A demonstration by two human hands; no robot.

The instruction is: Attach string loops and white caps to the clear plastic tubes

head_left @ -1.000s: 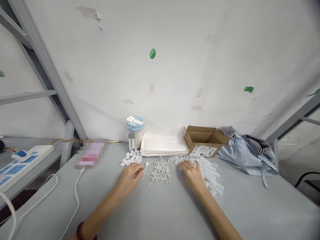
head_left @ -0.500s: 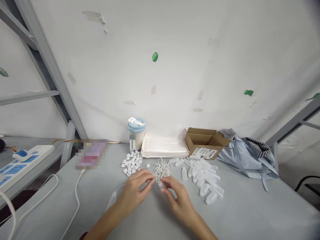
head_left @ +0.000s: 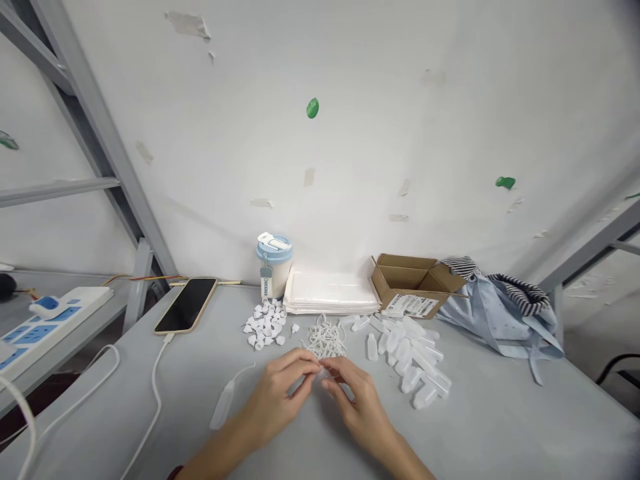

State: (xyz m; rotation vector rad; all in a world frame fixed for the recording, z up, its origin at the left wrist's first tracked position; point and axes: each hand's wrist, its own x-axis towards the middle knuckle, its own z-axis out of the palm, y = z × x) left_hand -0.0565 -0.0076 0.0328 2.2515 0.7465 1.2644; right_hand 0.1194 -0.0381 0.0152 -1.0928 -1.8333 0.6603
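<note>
My right hand (head_left: 353, 393) is closed in a pinch on a small translucent plastic bottle (head_left: 324, 375), mostly covered by the fingers. Against its top end, the closed fingertips of my left hand (head_left: 285, 387) meet those of the right; what they pinch is hidden. Just beyond both hands lies a tangled heap of white cords (head_left: 325, 337). A pile of white pointed caps (head_left: 265, 323) is to the left of it, and many loose translucent bottles (head_left: 413, 350) are heaped to the right. By my left forearm rests one bottle with a cap and cord (head_left: 223, 403).
A stack of white packets (head_left: 330, 291) stands by the wall between a blue-lidded cup (head_left: 275, 270) and an open cardboard box (head_left: 410, 287). A blue cloth bag (head_left: 495, 310) lies at right. At left are a phone (head_left: 187, 305), its cable (head_left: 156, 393) and a power strip (head_left: 45, 330).
My left hand has moved right, so its fingertips now meet the right hand's at the bottle. The right hand stays nearly in place. The capped bottle by my left forearm shows more fully.
</note>
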